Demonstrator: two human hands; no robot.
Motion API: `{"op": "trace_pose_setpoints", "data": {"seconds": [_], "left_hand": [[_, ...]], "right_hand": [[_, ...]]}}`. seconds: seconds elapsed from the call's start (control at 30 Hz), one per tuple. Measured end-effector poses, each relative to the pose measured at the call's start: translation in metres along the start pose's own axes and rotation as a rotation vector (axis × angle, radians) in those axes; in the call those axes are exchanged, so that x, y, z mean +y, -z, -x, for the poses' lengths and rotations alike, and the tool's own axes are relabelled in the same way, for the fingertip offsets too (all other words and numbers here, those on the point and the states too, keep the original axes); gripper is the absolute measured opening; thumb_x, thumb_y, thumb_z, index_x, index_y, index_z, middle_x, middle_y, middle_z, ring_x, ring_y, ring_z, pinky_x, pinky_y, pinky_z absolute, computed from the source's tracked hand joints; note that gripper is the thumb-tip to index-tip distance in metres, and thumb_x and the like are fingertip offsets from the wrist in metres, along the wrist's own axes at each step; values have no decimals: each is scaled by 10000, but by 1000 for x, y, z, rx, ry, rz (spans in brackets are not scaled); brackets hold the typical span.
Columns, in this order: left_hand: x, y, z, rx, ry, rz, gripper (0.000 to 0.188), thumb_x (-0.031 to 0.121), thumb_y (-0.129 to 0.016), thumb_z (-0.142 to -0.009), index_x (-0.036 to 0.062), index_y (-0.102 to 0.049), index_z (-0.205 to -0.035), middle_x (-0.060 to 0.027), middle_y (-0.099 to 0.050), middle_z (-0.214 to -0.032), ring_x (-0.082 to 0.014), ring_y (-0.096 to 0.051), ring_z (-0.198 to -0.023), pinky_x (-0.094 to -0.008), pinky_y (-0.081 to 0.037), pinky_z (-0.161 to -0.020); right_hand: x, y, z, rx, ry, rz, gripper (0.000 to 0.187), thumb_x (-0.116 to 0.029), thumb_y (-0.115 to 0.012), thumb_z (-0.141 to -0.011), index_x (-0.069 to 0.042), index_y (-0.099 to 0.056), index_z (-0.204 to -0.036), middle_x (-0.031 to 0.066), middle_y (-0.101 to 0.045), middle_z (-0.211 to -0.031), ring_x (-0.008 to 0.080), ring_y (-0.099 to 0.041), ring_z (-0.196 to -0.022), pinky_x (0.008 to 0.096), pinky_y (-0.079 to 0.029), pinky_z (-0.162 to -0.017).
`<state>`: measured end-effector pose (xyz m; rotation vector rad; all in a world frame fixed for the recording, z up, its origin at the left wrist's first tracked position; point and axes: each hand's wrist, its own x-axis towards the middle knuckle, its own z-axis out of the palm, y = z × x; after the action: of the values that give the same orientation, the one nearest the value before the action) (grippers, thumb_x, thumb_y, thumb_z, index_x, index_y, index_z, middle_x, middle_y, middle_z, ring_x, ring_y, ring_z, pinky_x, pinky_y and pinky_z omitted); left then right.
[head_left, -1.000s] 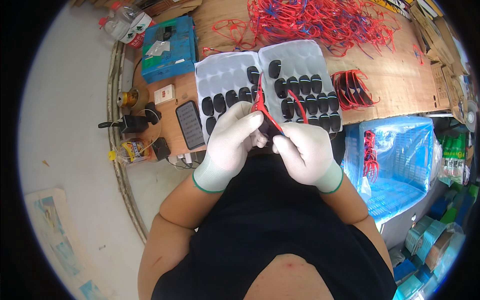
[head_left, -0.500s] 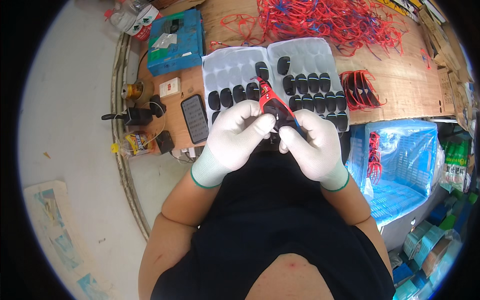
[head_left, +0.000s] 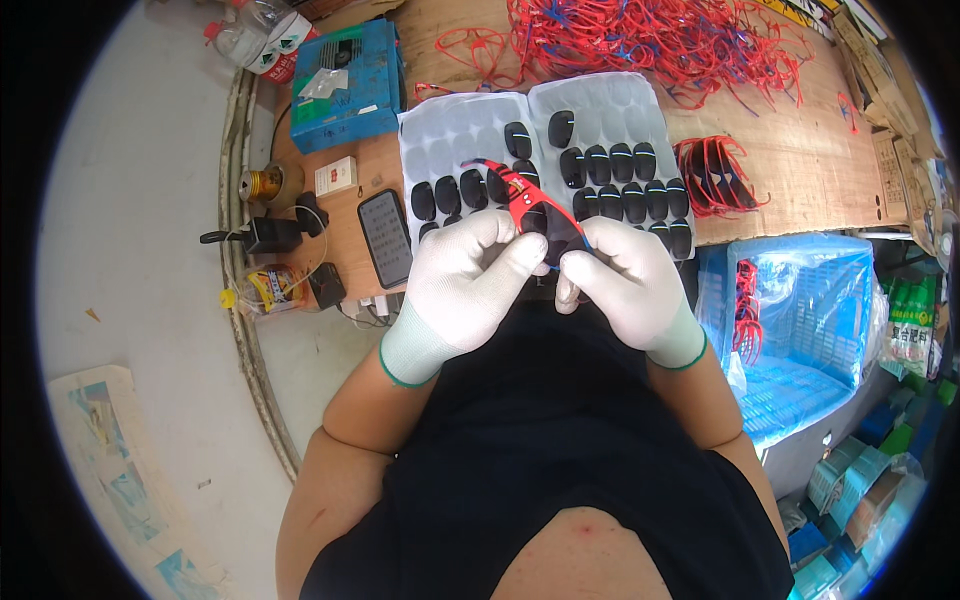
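Between my two white-gloved hands is a pair of red and blue sunglasses [head_left: 523, 194] with dark lenses, held in front of my chest. My left hand [head_left: 478, 272] pinches its left part between thumb and fingers. With thumb and bent fingers, my right hand [head_left: 628, 283] grips the other end; the fingers hide part of the frame there. Just beyond the hands lie two pale moulded trays, a left tray [head_left: 450, 135] and a right tray [head_left: 640, 100], carrying rows of dark lenses [head_left: 621, 160].
Red and blue frames [head_left: 640, 45] are heaped at the back. Finished-looking sunglasses [head_left: 718, 175] stand right of the trays. A phone [head_left: 384, 238], a small white box [head_left: 336, 176] and a blue box [head_left: 348, 85] sit at left. A blue crate [head_left: 800, 390] stands at lower right.
The sunglasses have turned in my hands, so the red temple now points farther left. Both hands keep their grip and have shifted only slightly.
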<state>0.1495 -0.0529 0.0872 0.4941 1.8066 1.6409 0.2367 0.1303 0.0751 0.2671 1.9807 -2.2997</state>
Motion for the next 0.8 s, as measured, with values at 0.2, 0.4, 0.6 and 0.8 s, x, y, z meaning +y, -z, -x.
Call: {"op": "trace_pose_setpoints", "data": {"seconds": [0.2,0.4,0.6,0.8], "left_hand": [[-9,4,-6,-34,11,118,158,141,-642,-1009,-13,-676,-1005,-48,-699,-857,-89,-647,-805,-257,-540,-772],[-17,8,-14,-104,76,195,184,177,-628,-1010,8,-656,-942,-69,-718,-828,-106,-656,-741,-260,-532,-722],[-26,3,-10,-84,-6,240,132,133,-626,-1016,4,-653,-1031,-55,-700,-916,-93,-649,-833,-260,-535,-766],[-8,4,-5,-126,-94,134,98,75,-594,-1023,-17,-624,-1041,-67,-677,-939,-122,-642,-870,-291,-542,-793]], "right_hand": [[-2,-8,2,51,-40,-54,168,-88,-577,-967,32,-621,-858,61,-654,-704,94,-634,-635,251,-513,-602],[-4,-15,6,131,15,110,147,-79,-599,-946,28,-616,-846,72,-645,-668,101,-629,-599,261,-496,-571],[-1,-18,4,185,97,195,142,-85,-615,-940,27,-614,-853,99,-637,-645,133,-651,-575,279,-486,-538],[-10,-22,5,208,178,242,110,-75,-619,-941,21,-610,-887,105,-641,-652,165,-672,-581,278,-488,-535]]}}
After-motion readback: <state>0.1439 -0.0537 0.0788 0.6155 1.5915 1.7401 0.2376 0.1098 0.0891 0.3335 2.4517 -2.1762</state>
